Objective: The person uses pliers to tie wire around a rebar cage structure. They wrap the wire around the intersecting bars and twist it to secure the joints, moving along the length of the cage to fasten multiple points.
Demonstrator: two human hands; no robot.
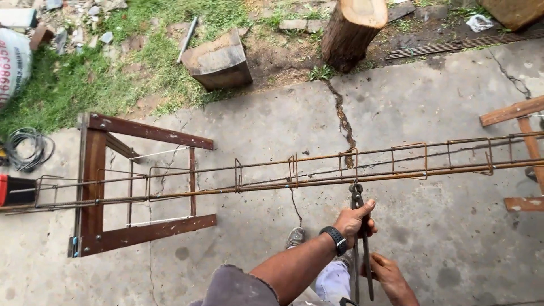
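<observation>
A long rusty rebar cage with several square stirrups lies horizontally across two trestles. My left hand, with a black watch on its wrist, grips a pair of long-handled pincers high up near the head. The pincer jaws sit against the cage's near lower bar, beside a stirrup. My right hand holds the lower ends of the pincer handles, close to my body.
A brown metal trestle carries the cage's left part, and a wooden trestle its right end. A wire coil lies at the left. A log stump and a wooden block stand by the grass. My shoe rests on cracked concrete.
</observation>
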